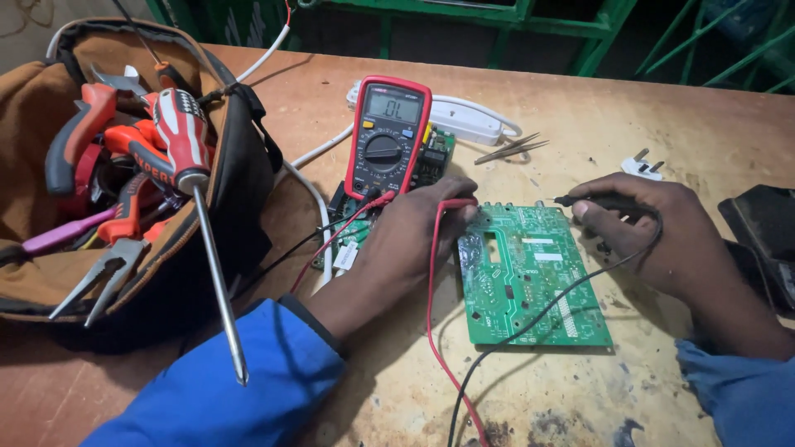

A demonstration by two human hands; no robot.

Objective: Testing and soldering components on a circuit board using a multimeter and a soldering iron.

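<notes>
Fingers: left hand [414, 236] pinches red probe [458, 203] | right hand [642, 228] grips black probe [580, 200] | circuit board [530, 277] lies between, tips at its top edge.

A green printed circuit board [530, 277] lies flat near the middle of the scuffed wooden worktop [580, 116]. The left hand [414, 240] rests at the board's left edge, closed around a red test lead [432, 314]. The right hand [638, 232] pinches a black probe [580, 200] whose tip touches the board's far edge. A red-cased digital multimeter [387, 136] stands behind the left hand. An open brown tool bag [124, 182] holding pliers and a red-handled screwdriver [195, 182] sits at the worktop's left edge.
</notes>
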